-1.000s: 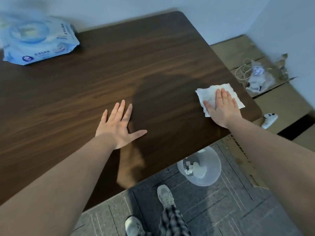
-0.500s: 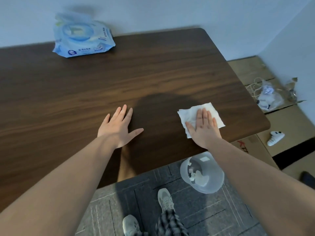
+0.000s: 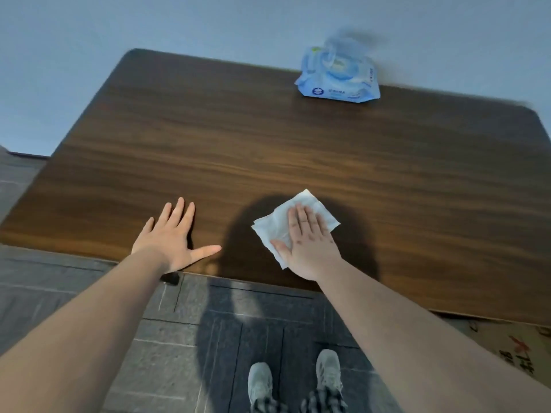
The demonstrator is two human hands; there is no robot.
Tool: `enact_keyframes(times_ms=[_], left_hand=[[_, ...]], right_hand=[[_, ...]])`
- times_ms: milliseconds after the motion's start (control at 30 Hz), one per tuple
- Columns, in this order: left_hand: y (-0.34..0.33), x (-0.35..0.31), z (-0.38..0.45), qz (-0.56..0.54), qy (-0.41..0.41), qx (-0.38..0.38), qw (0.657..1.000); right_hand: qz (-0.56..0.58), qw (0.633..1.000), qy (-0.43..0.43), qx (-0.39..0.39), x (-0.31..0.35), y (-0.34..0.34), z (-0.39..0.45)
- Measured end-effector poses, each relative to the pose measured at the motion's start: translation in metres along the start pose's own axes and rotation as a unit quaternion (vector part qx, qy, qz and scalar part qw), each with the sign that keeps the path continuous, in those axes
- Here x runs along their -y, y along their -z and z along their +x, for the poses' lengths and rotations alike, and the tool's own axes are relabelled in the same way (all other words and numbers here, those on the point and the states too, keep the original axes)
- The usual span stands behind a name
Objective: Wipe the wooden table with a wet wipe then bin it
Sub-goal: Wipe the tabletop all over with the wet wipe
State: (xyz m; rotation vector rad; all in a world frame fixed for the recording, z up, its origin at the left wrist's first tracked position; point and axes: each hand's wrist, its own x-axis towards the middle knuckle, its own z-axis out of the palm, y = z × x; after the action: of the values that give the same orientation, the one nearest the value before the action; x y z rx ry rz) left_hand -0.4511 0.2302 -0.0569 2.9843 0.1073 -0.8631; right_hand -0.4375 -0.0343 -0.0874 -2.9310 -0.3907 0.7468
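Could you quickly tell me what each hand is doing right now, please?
Left hand: open, flat on the wooden table, holding nothing.
Right hand: open, palm pressing the wet wipe onto the table.

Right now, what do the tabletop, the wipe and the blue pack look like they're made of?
Tabletop: dark wood or wood-look laminate, smooth with a low sheen; grain streaks show.
Wipe: thin white nonwoven sheet, matte, creased.
Blue pack: soft glossy plastic film, crinkled and printed.

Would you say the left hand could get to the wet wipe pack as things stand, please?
Probably yes: the left hand lies flat and free, and only bare wooden table lies between it and the wet wipe pack, though that is a long stretch.
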Motion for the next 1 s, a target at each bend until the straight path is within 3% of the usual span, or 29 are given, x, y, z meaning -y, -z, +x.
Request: enact_keyframes(times_ms=[233, 467, 600, 800, 1000], left_hand=[[-0.019, 0.080, -0.017, -0.033, 0.063, -0.015, 0.997], [-0.025, 0.089, -0.012, -0.052, 0.034, -0.040, 0.997], [-0.024, 0.088, -0.016, -0.031, 0.022, -0.046, 0.998], [-0.018, 0.060, -0.015, 0.036, -0.062, -0.033, 0.997], [-0.003, -0.005, -0.002, 0.053, -0.137, -0.041, 0.988]], right_hand=[[-0.060, 0.989, 0.132, 0.022, 0.133, -0.002, 0.037], [-0.098, 0.980, 0.174, 0.014, 0.180, -0.001, 0.059], [-0.105, 0.973, 0.205, 0.011, 0.171, -0.001, 0.056], [-0.133, 0.967, 0.216, -0.002, 0.123, -0.006, 0.034], [-0.098, 0.990, 0.100, -0.012, 0.033, -0.010, -0.007]])
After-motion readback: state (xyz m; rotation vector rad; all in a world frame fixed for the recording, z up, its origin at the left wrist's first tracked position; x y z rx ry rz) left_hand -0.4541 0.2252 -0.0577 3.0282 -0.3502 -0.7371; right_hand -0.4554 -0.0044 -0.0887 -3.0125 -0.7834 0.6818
